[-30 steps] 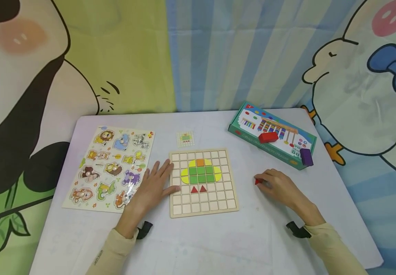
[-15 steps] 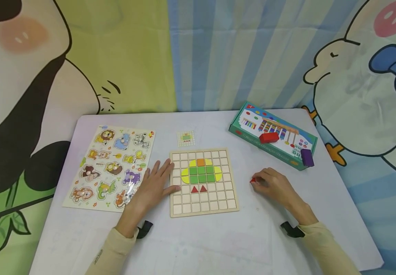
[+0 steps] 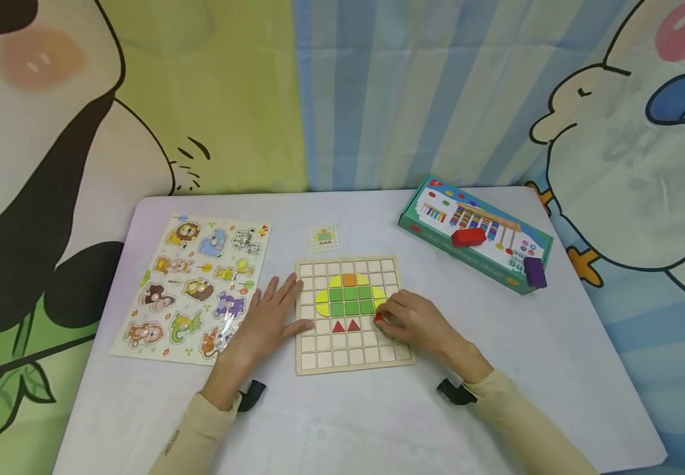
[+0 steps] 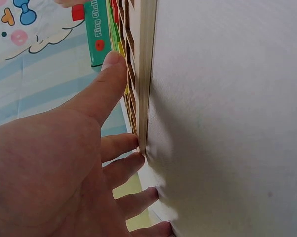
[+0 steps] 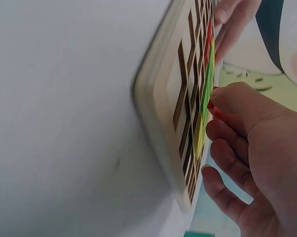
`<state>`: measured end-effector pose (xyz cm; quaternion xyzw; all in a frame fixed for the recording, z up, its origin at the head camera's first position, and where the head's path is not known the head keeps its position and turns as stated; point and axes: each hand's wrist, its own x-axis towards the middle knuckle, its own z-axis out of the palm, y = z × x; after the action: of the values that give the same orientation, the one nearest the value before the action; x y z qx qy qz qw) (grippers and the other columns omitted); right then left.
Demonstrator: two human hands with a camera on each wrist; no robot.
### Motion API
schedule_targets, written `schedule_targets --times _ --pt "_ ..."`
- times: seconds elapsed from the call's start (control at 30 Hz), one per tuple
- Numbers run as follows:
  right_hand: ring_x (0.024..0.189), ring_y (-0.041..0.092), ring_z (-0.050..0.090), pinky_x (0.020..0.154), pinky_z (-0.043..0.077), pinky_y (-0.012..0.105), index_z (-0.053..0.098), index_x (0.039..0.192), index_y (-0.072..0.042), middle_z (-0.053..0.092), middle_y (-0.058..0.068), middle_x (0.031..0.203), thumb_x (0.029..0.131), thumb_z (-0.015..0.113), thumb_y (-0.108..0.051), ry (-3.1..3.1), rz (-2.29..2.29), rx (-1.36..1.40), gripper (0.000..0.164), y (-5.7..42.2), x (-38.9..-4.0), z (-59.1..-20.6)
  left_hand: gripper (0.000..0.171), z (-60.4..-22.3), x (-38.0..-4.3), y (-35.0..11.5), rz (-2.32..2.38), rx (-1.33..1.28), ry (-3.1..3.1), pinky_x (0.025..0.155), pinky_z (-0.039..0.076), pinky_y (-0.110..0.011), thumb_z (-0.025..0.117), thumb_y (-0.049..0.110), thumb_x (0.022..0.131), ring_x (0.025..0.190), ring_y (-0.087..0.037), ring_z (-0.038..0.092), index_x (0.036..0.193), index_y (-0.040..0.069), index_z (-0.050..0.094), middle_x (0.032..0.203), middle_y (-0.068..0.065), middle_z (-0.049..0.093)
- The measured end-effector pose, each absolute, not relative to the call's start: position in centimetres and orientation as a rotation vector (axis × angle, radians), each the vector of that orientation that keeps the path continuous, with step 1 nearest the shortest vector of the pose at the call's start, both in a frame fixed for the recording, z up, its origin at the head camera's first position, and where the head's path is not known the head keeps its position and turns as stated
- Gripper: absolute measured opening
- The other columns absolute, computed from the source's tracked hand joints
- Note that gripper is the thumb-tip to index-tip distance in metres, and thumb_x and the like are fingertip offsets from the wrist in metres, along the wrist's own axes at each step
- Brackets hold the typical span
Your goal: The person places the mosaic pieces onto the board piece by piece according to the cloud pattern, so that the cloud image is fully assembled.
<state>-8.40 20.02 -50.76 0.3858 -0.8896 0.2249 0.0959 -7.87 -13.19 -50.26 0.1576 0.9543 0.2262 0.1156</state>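
A square wooden grid board lies mid-table. On it are green square tiles, one orange square tile, yellow curved tiles and two red triangle tiles. My left hand lies with spread fingers at the board's left edge; in the left wrist view its fingertips touch the rim. Over the board's right side, my right hand pinches a small red tile between thumb and fingers. Fingers mostly cover that tile in the right wrist view, so its full outline is hidden.
Behind the board lies a small pattern card. An animal picture sheet is at left, partly under the left hand. At back right, a green box carries a red block and a purple block.
My right hand has moved left from the bare table to above the board's right side, carrying the red tile. The left hand has stayed in place.
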Motion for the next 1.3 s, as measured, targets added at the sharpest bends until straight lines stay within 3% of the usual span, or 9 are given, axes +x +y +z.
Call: schedule_targets --times 0.7,1.3 --pt "0.086 0.011 0.063 0.077 0.056 0.027 0.080 0.105 -0.011 0.072 -0.003 0.093 0.088 0.080 -0.022 -2.777 0.650 1.187 0.020 18.0 -7.3 -50.1 0.091 -50.0 -7.6 -13.1 0.656 0.458 2.796 0.123 0.011 -0.068 0.068 0.056 0.091 0.157 -0.042 0.013 0.161 0.013 0.029 0.170 -0.008 0.021" --pt "0.079 0.015 0.062 0.067 0.054 0.026 0.081 0.099 -0.008 0.072 0.001 0.086 0.081 0.085 -0.011 -2.543 0.524 1.182 0.019 17.8 -6.1 -51.5 0.091 -50.0 -7.4 -13.0 0.650 0.457 2.813 0.122 0.013 -0.069 0.070 0.055 0.090 0.156 -0.043 0.014 0.161 0.012 0.030 0.170 -0.009 0.022"
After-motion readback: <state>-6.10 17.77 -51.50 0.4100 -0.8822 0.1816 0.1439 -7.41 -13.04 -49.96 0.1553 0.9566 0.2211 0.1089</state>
